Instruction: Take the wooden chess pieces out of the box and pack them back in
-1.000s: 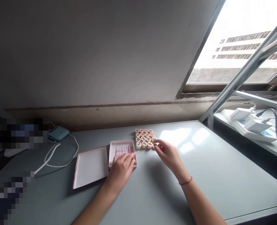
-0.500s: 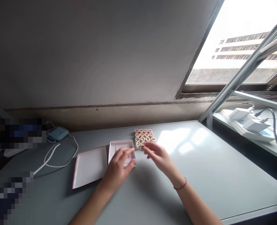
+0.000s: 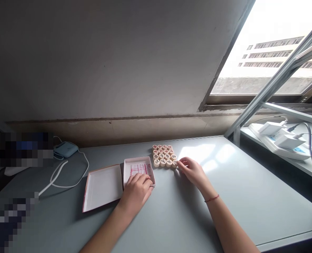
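Several round wooden chess pieces (image 3: 163,155) lie in neat rows on the grey table (image 3: 245,196). My right hand (image 3: 192,171) rests at the right end of the front row, its fingertips on the last piece (image 3: 174,163). Left of the rows stands a small open white box (image 3: 138,163) with a red-lined sheet inside. My left hand (image 3: 136,189) lies over the box's near right corner, fingers curled on its edge. The box lid (image 3: 102,187) lies open side up to the left.
A white cable (image 3: 66,175) and a small blue device (image 3: 65,149) lie at the back left. A power strip with white chargers (image 3: 279,138) sits on the shelf at right, under the window. The wall runs along the table's far edge.
My right hand went from the left end of the front row back to its right end, and a piece now sits there. My left hand slid toward the box's near corner.
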Tool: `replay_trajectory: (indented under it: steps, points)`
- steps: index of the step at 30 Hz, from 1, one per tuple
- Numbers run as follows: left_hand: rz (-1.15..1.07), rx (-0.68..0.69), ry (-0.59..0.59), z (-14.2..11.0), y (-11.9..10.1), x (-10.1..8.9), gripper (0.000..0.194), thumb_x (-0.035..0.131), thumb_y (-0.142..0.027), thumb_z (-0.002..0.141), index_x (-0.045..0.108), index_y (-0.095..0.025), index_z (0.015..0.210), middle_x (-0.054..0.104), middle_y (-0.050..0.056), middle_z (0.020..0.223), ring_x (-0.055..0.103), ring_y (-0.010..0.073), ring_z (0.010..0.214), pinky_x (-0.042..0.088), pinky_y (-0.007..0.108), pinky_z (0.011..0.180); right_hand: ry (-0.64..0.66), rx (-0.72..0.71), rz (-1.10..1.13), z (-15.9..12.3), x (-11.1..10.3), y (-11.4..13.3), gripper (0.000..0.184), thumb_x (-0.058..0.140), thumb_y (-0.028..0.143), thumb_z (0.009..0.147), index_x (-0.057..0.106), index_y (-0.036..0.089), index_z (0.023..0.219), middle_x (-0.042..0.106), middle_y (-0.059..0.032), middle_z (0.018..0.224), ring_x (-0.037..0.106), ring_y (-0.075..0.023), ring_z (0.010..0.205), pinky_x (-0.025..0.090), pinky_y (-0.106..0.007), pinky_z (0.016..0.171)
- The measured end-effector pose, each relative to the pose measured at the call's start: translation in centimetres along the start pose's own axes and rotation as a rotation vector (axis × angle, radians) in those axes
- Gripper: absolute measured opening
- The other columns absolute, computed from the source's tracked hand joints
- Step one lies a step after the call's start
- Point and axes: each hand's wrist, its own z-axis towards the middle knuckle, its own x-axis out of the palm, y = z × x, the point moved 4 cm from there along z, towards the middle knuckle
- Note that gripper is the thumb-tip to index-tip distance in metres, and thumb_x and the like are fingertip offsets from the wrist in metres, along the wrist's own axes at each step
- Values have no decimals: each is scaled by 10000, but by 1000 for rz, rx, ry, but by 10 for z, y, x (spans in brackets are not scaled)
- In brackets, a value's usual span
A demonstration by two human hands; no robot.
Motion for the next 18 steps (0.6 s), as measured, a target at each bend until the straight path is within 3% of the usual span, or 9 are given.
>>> replay_trajectory:
  steps: [3, 8, 13, 16, 18]
  points:
    - [39, -55, -9, 2, 0, 5, 74, 586, -172, 864, 643, -216, 880, 679, 24, 951, 614, 205, 896, 473, 348, 772, -4, -8, -27, -2, 0, 2, 247, 486, 433, 775, 565, 206, 831, 666, -56, 806, 630, -192, 744, 471, -290, 614]
    - [34, -68, -17, 3, -5, 7, 89, 601, -174, 852, 642, -224, 914, 679, 19, 945, 619, 205, 887, 468, 347, 762, 31, -97, -154, -8, 3, 8, 220, 525, 370, 736, 499, 231, 905, 622, 3, 763, 564, -157, 600, 428, -280, 563]
    - [18, -57, -70, 3, -1, -17, 217, 618, -289, 852, 617, -223, 1059, 679, 44, 1036, 621, 226, 934, 467, 363, 813, -35, -137, -165, -9, 4, 8, 217, 506, 381, 771, 487, 229, 925, 594, 10, 728, 558, -162, 601, 428, -282, 572]
    - [119, -273, -101, 1, 21, -38, 222, 525, -323, 900, 626, -208, 1060, 688, 73, 968, 635, 247, 899, 473, 354, 771, -136, -183, -134, -16, 5, 23, 211, 493, 364, 799, 491, 217, 951, 587, -3, 765, 525, -144, 567, 429, -277, 558]
    - [165, -506, -10, -4, 43, -46, 323, 444, -317, 929, 560, -173, 1194, 700, 95, 936, 655, 253, 846, 471, 345, 726, -132, -316, -126, -25, 14, 46, 142, 472, 308, 829, 510, 211, 925, 599, -23, 808, 523, -141, 591, 434, -273, 572]
